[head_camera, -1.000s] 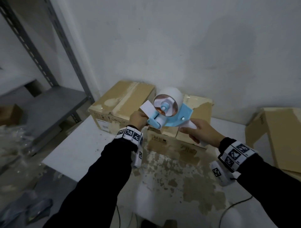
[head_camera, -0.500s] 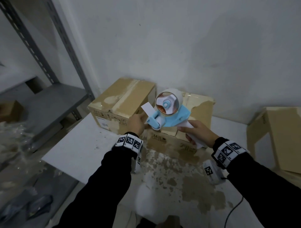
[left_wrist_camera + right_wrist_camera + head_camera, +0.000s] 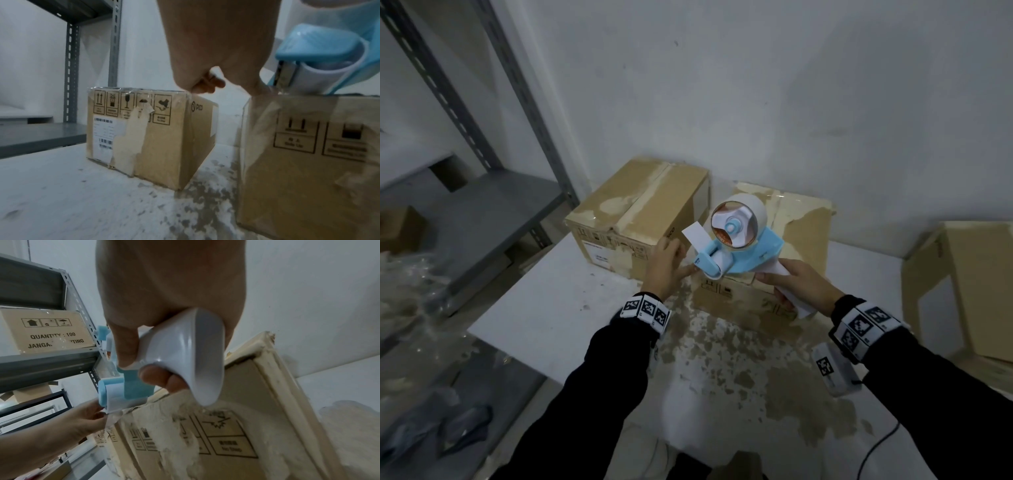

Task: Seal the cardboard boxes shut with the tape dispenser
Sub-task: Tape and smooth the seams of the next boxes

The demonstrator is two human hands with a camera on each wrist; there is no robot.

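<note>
My right hand (image 3: pixel 787 287) grips the white handle (image 3: pixel 185 353) of a blue tape dispenser (image 3: pixel 739 253), which carries a white roll. The dispenser hangs tilted just above the near top edge of the right cardboard box (image 3: pixel 804 222). At the dispenser's front roller my left hand (image 3: pixel 688 270) pinches the end of the clear tape (image 3: pixel 263 113). The tape hangs over the box's front face (image 3: pixel 308 170). A second cardboard box (image 3: pixel 640 212), taped along its top seam, stands to the left, with a gap between the two.
Both boxes sit at the back of a white table (image 3: pixel 534 308) with worn brown patches, close to the wall. A grey metal shelf (image 3: pixel 482 205) stands left, holding a printed box (image 3: pixel 47 331). Another cardboard box (image 3: pixel 969 284) stands at the right. A cable (image 3: pixel 876 452) trails off the front.
Both hands have lowered the dispenser toward the right box's near edge. My left hand has slid from the dispenser's front to just below and left of it.
</note>
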